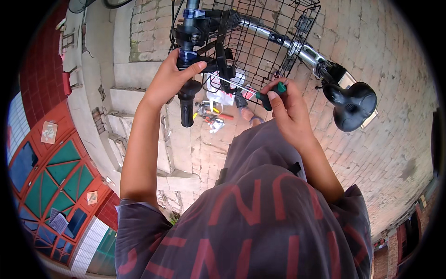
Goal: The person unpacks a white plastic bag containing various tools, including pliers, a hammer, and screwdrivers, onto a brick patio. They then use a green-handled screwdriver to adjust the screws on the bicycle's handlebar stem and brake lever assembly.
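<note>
My left hand (174,76) grips a black clamp (209,63) on the bicycle handlebar (189,42) beside a blue wrap (188,55), just above the black rubber grip (187,107). My right hand (285,107) holds a screwdriver with a green and black handle (264,99); its long shaft runs up-left to the black bracket near my left hand, and where the tip ends is hard to see. A black wire basket (264,51) hangs beyond both hands, attached around the bracket.
A black saddle (350,103) is at right. Below are my sandalled foot (246,114), scattered tools (213,111) and a white bag (218,90) on the paving. Concrete steps (134,95) and a red door with green panels (55,186) are at left.
</note>
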`<move>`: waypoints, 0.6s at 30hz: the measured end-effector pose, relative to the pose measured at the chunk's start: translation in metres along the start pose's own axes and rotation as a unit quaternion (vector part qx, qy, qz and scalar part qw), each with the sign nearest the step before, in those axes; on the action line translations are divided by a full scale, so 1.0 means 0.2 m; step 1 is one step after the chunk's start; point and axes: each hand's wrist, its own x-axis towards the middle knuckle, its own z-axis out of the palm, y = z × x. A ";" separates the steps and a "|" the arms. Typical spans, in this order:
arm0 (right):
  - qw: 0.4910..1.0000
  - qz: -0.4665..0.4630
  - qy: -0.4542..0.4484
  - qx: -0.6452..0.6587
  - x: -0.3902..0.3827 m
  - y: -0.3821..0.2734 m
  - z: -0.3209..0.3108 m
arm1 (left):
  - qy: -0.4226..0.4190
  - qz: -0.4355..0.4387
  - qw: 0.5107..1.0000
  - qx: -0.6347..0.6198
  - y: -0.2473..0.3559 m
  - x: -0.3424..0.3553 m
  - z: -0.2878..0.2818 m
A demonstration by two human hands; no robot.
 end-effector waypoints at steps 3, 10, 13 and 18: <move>0.998 -0.008 0.021 -0.065 0.02 -0.01 0.03 | -0.043 -0.041 0.998 -0.022 0.01 0.02 -0.04; 0.986 -0.075 0.052 -0.139 0.07 0.00 0.09 | -0.095 -0.065 0.990 -0.076 -0.10 0.08 -0.11; 0.986 -0.092 0.069 -0.123 0.09 0.02 0.09 | -0.112 -0.062 0.990 -0.066 -0.12 0.11 -0.11; 0.979 -0.118 0.076 -0.147 0.09 0.04 0.10 | -0.125 -0.061 0.988 -0.069 -0.13 0.12 -0.12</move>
